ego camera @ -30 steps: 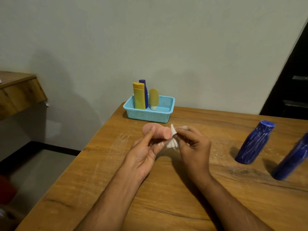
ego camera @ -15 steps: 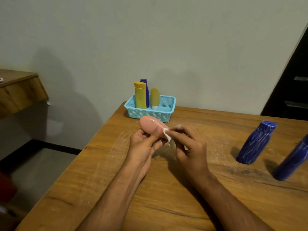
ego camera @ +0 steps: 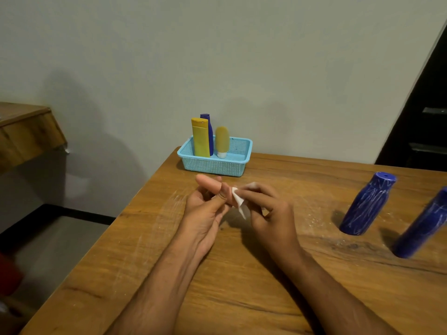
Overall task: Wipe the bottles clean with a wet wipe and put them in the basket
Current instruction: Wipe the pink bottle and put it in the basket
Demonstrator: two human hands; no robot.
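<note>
— Head view, biggest first: wooden table (ego camera: 242, 274) across the whole lower frame, streaked with pale scuffs and white specks. Blue basket (ego camera: 217, 166) at the far edge against the wall, already holding a yellow bottle (ego camera: 200, 139), a dark blue bottle (ego camera: 210, 136) behind it and a small tan tube (ego camera: 222, 141), all upright.

— And on the right?

— Two blue bottles, both scribbled with white marks: one (ego camera: 367, 204) standing well apart from the hands, another (ego camera: 423, 226) at the frame edge, partly cut off. Not yet wiped, judging by the marks.

— Now the hands.

— Left hand (ego camera: 205, 209) curled round a small pink bottle (ego camera: 209, 183), held above the table just in front of the basket, rounded end pointing away, thumb lying along its near side. Right hand (ego camera: 268, 209) pinching a white wet wipe (ego camera: 238, 201), pressed against the bottle's near end.

— How to handle that bottle?

— Probably light and smooth plastic, likely slick once damp. Best gripped round the middle with thumb and fingers opposed, then turned a little at a time so the wipe reaches every side. Soft, limp wipe: best bunched between fingertips, not left dangling. Short carry to the basket afterwards; open room on its right side.
</note>
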